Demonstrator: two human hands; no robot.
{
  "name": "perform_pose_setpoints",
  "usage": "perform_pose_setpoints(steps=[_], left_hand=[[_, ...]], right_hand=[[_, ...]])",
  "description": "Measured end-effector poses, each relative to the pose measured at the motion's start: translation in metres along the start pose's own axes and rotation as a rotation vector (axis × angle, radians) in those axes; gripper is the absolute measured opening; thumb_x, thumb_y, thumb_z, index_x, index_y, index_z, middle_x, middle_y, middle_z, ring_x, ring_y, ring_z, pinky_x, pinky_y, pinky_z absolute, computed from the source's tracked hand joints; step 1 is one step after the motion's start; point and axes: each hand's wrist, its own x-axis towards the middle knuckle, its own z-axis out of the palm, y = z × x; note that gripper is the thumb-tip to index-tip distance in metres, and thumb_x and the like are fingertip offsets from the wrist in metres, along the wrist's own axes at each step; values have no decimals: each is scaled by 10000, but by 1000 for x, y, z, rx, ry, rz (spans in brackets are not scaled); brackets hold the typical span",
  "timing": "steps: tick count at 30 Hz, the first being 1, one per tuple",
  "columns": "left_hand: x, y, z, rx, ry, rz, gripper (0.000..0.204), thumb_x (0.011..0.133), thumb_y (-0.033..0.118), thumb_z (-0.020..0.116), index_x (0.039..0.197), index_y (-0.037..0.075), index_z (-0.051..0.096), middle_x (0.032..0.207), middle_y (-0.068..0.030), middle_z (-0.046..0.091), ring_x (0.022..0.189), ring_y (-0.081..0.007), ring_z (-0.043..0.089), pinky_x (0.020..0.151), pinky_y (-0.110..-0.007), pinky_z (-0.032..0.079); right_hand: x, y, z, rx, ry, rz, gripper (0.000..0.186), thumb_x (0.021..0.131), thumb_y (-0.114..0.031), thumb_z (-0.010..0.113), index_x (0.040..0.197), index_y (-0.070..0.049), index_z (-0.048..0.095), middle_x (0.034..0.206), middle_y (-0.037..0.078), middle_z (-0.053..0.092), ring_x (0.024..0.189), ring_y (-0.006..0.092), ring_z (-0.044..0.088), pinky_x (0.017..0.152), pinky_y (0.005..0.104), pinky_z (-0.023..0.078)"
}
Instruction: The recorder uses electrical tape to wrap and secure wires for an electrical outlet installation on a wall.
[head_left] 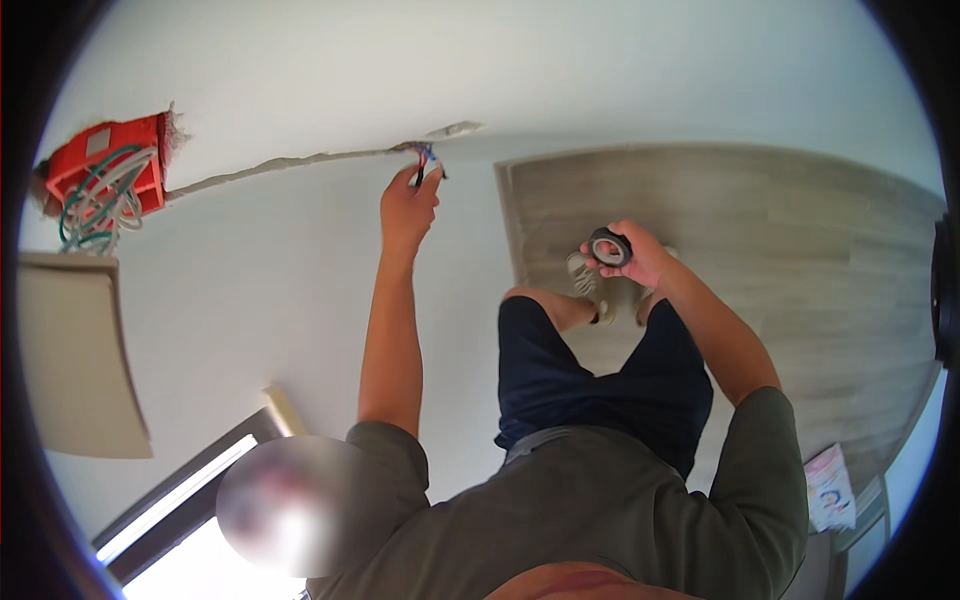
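This is an indoor room with wiring work under way; home or office, I cannot tell. A groove (pixel 290 161) scars the pale wall (pixel 260 270) from a red box (pixel 95 150) of cables (pixel 110 205) at ten o'clock to wires (pixel 426 156) near eleven; wood-look floor (pixel 800 230) spreads at three, a window (pixel 180 495) glows at eight.

At the left edge I see a beige panel (pixel 75 360), with a bright, dark-framed window (pixel 180 562) at lower left; wood-grain flooring (pixel 790 260) spans the right, a pink-and-white packet (pixel 830 490) lower right.
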Motion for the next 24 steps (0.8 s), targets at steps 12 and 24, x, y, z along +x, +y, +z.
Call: perform_pose_setpoints(steps=[12, 24], left_hand=[[30, -35, 50, -1972, -859, 136, 306, 1031, 322, 481, 842, 91, 551, 717, 2, 600, 511, -82, 469, 355, -238, 315], [2, -17, 32, 445, 460, 225, 419, 1009, 379, 498, 808, 28, 608, 679, -165, 646, 619, -326, 636, 538, -414, 494]], right_hand=[[23, -81, -71, -623, -273, -60, 369, 998, -318, 442, 974, -11, 646, 1212, 159, 641, 1018, 246, 654, 778, 359, 555], [-10, -38, -54, -478, -145, -336, 552, 1055, -472, 313, 887, -39, 610, 1255, 204, 605, 1034, 289, 652, 754, 347, 547]])
